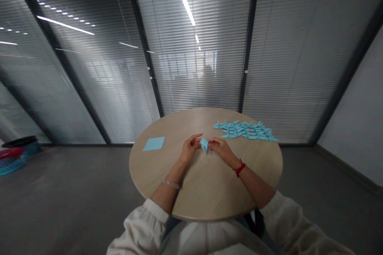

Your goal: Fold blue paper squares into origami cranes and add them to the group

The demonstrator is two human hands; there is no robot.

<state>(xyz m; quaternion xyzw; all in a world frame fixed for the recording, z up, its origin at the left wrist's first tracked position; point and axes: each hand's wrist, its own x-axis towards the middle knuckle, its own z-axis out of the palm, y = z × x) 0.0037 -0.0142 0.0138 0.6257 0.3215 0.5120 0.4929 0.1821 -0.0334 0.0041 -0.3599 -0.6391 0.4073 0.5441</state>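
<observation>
Round wooden table (209, 191) in front of slatted blinds (278, 55), dim grey room. Pinched between fingertips of left hand (188, 148) and right hand (222, 149), one at each side: small folded blue paper (204, 144), diamond-like, point toward the body, near the table's middle; resting or lifted, cannot tell. Probably very light, crisp, easily creased; best taken by the side edges, with little pressure. Farther out, flat blue sheet (154, 144) to the left, massed folded blue pieces (245, 130) at far right.
</observation>
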